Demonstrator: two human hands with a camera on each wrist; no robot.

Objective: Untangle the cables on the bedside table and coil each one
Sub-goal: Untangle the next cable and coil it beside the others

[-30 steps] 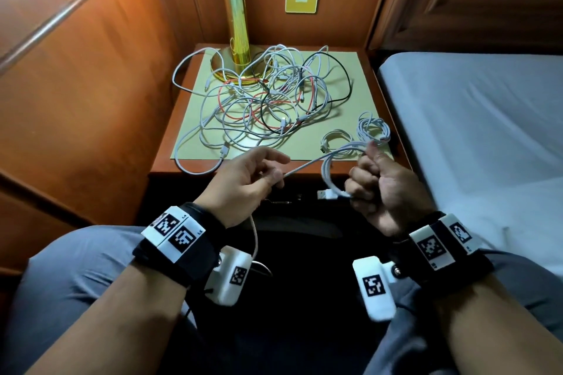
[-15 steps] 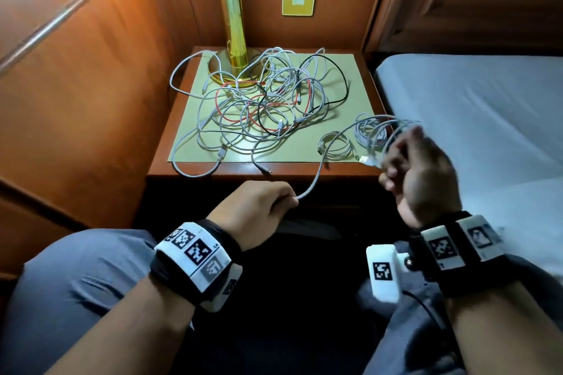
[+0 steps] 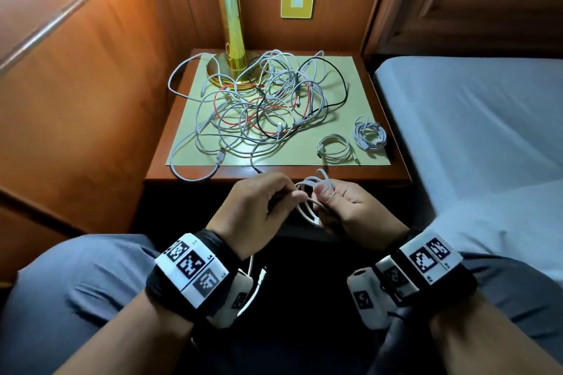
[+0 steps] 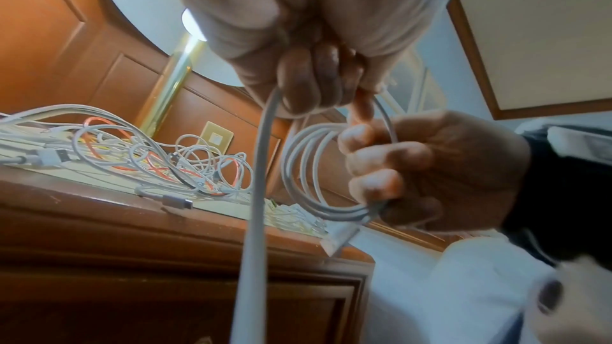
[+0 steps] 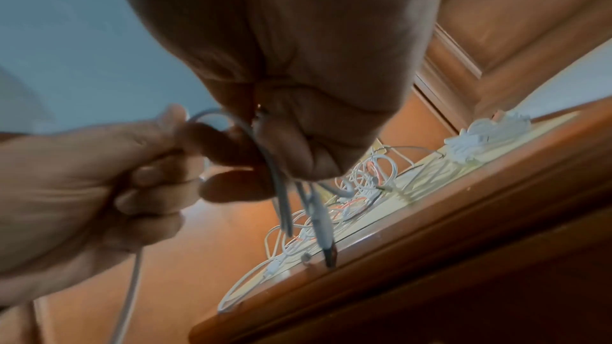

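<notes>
A tangle of white, red and black cables lies on the bedside table, on a pale green mat. Two coiled white cables rest at the mat's front right. In front of the table, my right hand grips a half-made coil of white cable with its plug hanging below. My left hand pinches the free run of the same cable, which trails down past my wrist. Both hands almost touch at the coil.
A brass lamp post stands at the table's back left, cables around its base. Wood panelling closes the left and back. A bed with a grey sheet lies to the right. My knees are below, in grey trousers.
My right hand swung out toward the bed with the coil, then came back to the middle. My left hand came in to meet it, and the coil has gained loops.
</notes>
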